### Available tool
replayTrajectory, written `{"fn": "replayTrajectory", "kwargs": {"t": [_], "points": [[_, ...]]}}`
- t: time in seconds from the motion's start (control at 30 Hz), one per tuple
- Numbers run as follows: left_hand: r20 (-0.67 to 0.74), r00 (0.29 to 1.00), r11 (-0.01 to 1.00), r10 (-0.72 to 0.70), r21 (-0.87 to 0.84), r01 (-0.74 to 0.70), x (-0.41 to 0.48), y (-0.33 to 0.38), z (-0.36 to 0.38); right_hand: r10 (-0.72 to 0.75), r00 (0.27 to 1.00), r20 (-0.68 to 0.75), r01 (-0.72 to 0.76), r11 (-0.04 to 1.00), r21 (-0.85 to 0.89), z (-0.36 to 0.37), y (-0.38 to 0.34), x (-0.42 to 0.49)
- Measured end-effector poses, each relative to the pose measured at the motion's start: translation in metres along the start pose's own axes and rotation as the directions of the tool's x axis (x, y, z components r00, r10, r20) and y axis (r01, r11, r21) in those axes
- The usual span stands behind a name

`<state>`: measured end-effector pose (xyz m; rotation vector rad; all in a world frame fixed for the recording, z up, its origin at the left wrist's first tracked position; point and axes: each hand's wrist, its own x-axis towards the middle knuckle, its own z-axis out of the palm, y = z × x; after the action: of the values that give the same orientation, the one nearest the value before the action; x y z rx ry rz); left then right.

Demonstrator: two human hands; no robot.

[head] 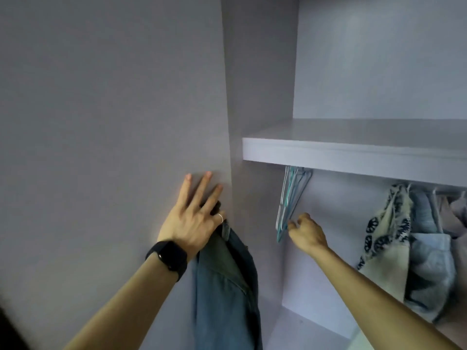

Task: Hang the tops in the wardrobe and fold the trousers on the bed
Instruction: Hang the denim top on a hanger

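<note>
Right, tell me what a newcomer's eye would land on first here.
The left grip, fingers spread against the wardrobe panel, with a denim garment hanging from it at centre. Right of it, the right grip pinches a bunch of empty hangers under the shelf; patterned clothes hang at far right.

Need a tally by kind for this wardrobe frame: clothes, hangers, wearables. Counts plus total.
Denim garment, held by the left hand: 1
Hung garments: at least 3, frame edge may hide more
Hanger bunch, pinched by the right hand: 1, single hangers too blurred to count
Watch: 1
Ring: 1
Total: at least 7
</note>
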<state>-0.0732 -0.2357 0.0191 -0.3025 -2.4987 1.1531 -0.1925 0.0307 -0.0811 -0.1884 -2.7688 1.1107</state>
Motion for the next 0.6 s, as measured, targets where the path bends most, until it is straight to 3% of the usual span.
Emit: {"fn": "replayTrajectory", "kwargs": {"t": [0.23, 0.37, 0.6], "points": [[-0.123, 0.992, 0.987, -0.012, 0.156, 0.031, 0.001, 0.008, 0.025, 0.105, 0.965, -0.24, -0.038, 0.962, 0.27, 0.063, 0.017, 0.041], [-0.163, 0.986, 0.99, -0.028, 0.135, 0.05, 0.002, 0.011, 0.025, 0.112, 0.966, -0.234, -0.003, 0.905, 0.425, 0.074, 0.02, 0.052], [-0.214, 0.977, 0.992, -0.025, 0.116, 0.051, 0.003, 0.015, 0.031, 0.165, 0.9, -0.404, -0.049, 0.958, 0.283, 0.061, 0.011, 0.049]]}}
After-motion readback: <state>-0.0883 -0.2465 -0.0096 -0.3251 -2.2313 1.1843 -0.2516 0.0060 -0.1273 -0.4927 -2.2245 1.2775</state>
